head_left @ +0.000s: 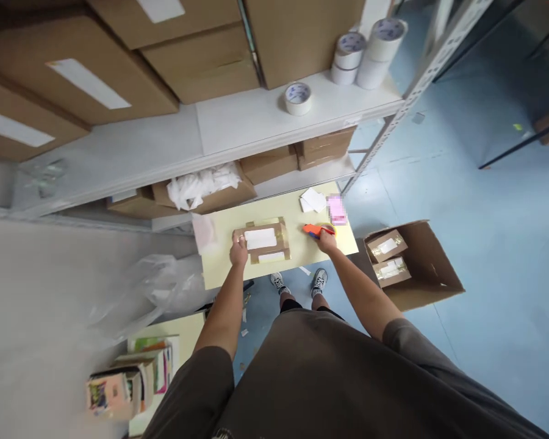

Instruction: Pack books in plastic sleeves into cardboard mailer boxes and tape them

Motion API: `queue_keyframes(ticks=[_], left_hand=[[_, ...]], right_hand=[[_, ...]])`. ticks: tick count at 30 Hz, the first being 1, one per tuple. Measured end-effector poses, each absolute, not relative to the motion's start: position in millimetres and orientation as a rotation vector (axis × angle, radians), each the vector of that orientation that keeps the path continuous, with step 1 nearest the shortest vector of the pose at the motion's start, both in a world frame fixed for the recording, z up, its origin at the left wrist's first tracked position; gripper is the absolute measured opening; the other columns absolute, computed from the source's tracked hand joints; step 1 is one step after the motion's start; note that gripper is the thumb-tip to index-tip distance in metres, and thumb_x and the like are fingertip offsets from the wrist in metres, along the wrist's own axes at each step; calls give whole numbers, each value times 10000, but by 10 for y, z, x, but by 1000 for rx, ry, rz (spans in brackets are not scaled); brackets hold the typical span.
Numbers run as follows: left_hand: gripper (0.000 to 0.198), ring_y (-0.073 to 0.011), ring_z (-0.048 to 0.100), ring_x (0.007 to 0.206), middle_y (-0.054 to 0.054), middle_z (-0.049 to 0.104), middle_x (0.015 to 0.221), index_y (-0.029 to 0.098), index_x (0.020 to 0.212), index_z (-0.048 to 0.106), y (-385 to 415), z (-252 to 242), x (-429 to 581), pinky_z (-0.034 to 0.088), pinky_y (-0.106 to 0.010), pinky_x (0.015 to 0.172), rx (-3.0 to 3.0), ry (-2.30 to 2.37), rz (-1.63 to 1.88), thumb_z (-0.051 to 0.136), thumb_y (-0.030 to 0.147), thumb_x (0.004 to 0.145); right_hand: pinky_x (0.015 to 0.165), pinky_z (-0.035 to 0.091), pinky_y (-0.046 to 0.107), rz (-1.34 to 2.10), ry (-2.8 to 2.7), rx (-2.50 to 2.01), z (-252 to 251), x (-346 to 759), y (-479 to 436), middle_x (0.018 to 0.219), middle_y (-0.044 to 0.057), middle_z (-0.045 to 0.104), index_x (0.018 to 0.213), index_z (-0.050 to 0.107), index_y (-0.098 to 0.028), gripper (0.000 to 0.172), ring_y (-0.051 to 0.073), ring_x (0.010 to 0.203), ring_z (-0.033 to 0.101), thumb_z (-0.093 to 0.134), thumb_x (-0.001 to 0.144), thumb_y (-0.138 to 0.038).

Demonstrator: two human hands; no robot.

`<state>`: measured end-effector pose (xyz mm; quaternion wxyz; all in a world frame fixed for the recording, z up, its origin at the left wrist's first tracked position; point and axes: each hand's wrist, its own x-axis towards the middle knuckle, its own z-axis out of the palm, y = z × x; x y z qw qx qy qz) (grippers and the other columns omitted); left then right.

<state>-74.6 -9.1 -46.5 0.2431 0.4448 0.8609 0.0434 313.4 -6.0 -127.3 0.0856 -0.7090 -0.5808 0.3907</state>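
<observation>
- Gripping the tape gun [312, 230], R hand [327, 241] has its fingers curled round it; gun's orange end sticks out L of those fingers, toward the box [280, 239], w/ a yellow roll [331, 227] right by the knuckles.
- Box lies flat on the table [217, 262], just R of L fingers & L of R fingers, i.e. btwn the hands.
- L hand [238, 249] is the nearer one: fingers touch box's L end. Can't tell if they pinch it or only press.
- Key relation: box's long axis looks to run L-R, approx in line from L fingers to the gun. Gun & box don't touch; bare table shows btwn them.
- Label [260, 239] faces up, just R of L fingers; shiny tape shows at box's far R corner & along its R side.
- Beyond R fingers, same table: white paper [313, 200] ahead & a bit L, pink pad [337, 210] ahead & slightly R.
- Well R of R fingers, off the table: open carton [443, 268] w/ two taped pkgs [392, 271] inside.
</observation>
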Motion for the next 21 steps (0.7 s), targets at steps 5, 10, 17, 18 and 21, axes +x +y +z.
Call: queue_keyframes(ticks=[5, 10, 17, 18, 21], left_hand=[[738, -347, 749, 1126, -178, 776, 1275, 224, 1704, 350, -133, -462, -745, 545, -419, 957, 1164, 2355, 196, 247, 629, 1096], [688, -342, 758, 1092, -173, 788, 1232, 261, 1680, 403, -136, -469, -688, 533, -435, 974, 1115, 2355, 254, 259, 605, 1102], [641, -328, 753, 1108, -185, 764, 1300, 235, 1683, 382, -93, -546, -674, 534, -433, 989, 1088, 2221, 378, 286, 523, 1118], [639, -328, 749, 1119, -185, 747, 1338, 233, 1685, 376, -92, -556, -687, 533, -436, 995, 1077, 2192, 395, 292, 515, 1118], [633, -322, 727, 1180, -181, 695, 1434, 233, 1687, 366, -96, -580, -724, 527, -424, 1015, 1058, 2113, 449, 311, 497, 1114]], right_hand=[[949, 532, 460, 1252, -1537, -1877, -930, 3159, -8, 1302, 176, 693, 1298, 592, -171, 502, 346, 1137, 662, 576, 977, -556], [828, 562, 390, 1418, -1368, -1657, -316, 2615, -32, 1050, 88, 745, 1209, 639, -191, 570, 285, 955, 683, 601, 925, -683], [742, 544, 320, 1607, -1679, -1425, 186, 1627, 188, 898, 37, 723, 1018, 704, -196, 563, 225, 830, 660, 778, 798, -708], [743, 547, 321, 1651, -1710, -1388, 204, 1555, 234, 901, 39, 724, 1018, 711, -192, 572, 226, 833, 662, 787, 787, -710], [728, 550, 326, 1766, -1763, -1329, 219, 1463, 329, 871, 42, 718, 1005, 730, -180, 600, 228, 818, 662, 818, 745, -713]])
